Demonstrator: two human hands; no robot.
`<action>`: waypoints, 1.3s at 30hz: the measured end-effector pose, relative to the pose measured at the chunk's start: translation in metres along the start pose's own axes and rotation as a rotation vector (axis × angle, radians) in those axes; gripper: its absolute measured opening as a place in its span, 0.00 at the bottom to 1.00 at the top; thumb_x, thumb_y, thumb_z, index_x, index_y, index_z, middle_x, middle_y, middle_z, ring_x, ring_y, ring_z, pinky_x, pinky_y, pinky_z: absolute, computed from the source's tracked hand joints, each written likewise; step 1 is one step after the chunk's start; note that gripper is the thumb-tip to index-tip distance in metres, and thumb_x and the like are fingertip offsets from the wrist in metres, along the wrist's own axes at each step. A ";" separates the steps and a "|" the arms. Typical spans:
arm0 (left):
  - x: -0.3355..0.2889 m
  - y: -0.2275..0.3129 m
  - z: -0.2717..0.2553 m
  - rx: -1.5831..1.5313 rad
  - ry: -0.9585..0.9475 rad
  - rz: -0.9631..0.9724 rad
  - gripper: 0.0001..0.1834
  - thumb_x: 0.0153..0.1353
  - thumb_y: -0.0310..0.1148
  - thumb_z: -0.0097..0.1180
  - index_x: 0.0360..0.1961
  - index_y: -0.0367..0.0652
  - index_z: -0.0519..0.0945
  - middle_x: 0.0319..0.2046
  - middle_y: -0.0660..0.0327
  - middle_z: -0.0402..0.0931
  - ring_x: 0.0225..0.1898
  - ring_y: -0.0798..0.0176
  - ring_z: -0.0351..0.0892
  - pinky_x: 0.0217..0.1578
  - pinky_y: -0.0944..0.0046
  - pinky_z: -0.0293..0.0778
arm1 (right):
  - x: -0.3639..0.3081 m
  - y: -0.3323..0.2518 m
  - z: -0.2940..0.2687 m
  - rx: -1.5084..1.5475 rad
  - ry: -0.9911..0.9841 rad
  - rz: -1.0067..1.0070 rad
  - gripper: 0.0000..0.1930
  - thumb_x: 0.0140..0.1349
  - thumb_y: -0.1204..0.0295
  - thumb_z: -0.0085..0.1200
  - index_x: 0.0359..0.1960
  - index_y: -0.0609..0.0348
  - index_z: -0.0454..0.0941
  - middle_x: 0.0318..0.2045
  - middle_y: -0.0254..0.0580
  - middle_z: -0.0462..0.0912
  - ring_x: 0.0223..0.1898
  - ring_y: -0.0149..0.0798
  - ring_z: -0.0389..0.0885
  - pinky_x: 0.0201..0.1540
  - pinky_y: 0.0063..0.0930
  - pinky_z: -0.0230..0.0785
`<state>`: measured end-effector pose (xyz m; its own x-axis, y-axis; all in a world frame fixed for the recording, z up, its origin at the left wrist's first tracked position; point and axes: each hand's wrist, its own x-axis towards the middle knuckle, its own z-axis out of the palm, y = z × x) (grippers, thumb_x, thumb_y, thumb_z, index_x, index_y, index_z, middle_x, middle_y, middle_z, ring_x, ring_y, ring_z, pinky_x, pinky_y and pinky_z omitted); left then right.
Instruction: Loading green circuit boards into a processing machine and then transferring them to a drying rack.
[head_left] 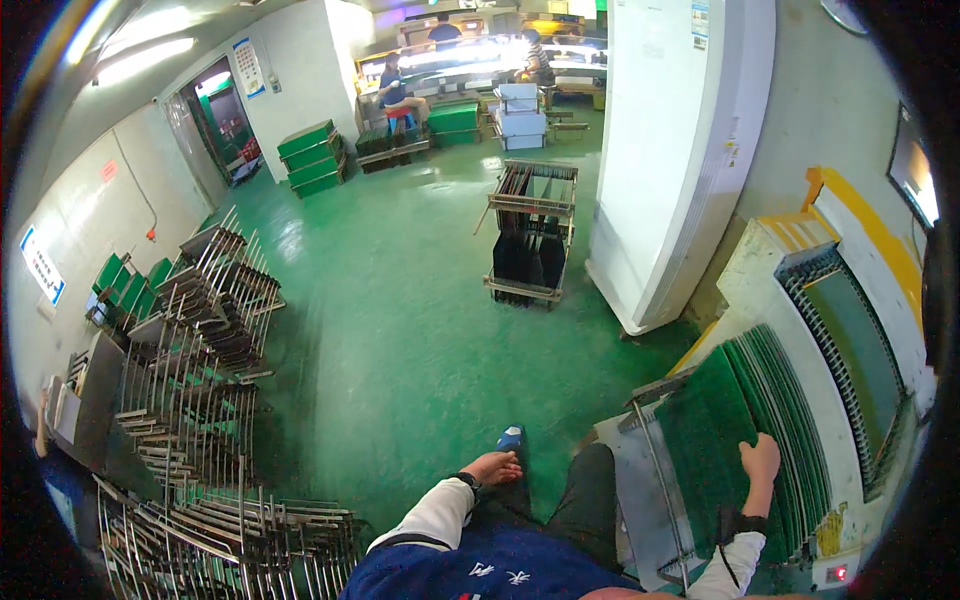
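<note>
My right hand (760,461) is at the row of upright green boards (778,400) on my right, its fingers closed at the edge of one thin green board (712,425). The boards stand packed side by side, with a metal rod frame (660,470) along their left side. What lies under my right fingertips is partly hidden. My left hand (493,467) hangs over my lap, palm up, with loosely bent fingers and nothing in it.
Close at right stands a machine (790,240) with toothed rollers around a board. A tall white cabinet (660,150) rises beyond it. Ahead is a rack of dark panels (530,235). Metal racks (205,370) crowd the left. Green stacks (312,158) and seated people (395,85) are far off.
</note>
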<state>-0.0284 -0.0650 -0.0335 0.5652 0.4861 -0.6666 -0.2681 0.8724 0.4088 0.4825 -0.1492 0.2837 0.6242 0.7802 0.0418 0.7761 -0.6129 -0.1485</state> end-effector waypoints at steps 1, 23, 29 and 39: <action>-0.001 0.001 0.004 -0.011 -0.004 0.006 0.20 0.60 0.41 0.46 0.43 0.33 0.65 0.41 0.49 0.70 0.43 0.54 0.72 0.43 0.59 0.70 | -0.001 0.001 -0.001 -0.004 0.016 -0.005 0.23 0.46 0.62 0.56 0.43 0.64 0.72 0.41 0.52 0.75 0.44 0.50 0.72 0.46 0.40 0.65; -0.011 0.006 0.017 0.029 0.071 0.018 0.20 0.61 0.41 0.46 0.43 0.33 0.65 0.38 0.51 0.70 0.41 0.53 0.73 0.41 0.60 0.72 | -0.001 -0.003 -0.005 -0.011 0.010 -0.002 0.23 0.44 0.63 0.55 0.40 0.66 0.72 0.39 0.53 0.75 0.43 0.51 0.72 0.45 0.40 0.64; -0.010 0.006 0.014 0.010 0.062 0.003 0.18 0.58 0.41 0.50 0.40 0.36 0.67 0.39 0.51 0.70 0.43 0.52 0.72 0.46 0.58 0.70 | 0.000 0.002 0.002 0.018 0.082 -0.032 0.18 0.44 0.63 0.55 0.35 0.64 0.74 0.35 0.52 0.76 0.39 0.51 0.74 0.42 0.41 0.65; -0.008 0.008 0.015 0.024 0.045 -0.016 0.19 0.59 0.41 0.48 0.42 0.35 0.66 0.39 0.51 0.70 0.41 0.55 0.73 0.43 0.61 0.71 | 0.002 0.007 0.009 -0.004 0.156 -0.027 0.18 0.44 0.63 0.55 0.33 0.64 0.75 0.35 0.52 0.76 0.39 0.51 0.74 0.42 0.42 0.66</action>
<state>-0.0237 -0.0628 -0.0153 0.5332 0.4740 -0.7008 -0.2402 0.8790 0.4118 0.4887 -0.1505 0.2744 0.6093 0.7676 0.1987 0.7929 -0.5927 -0.1413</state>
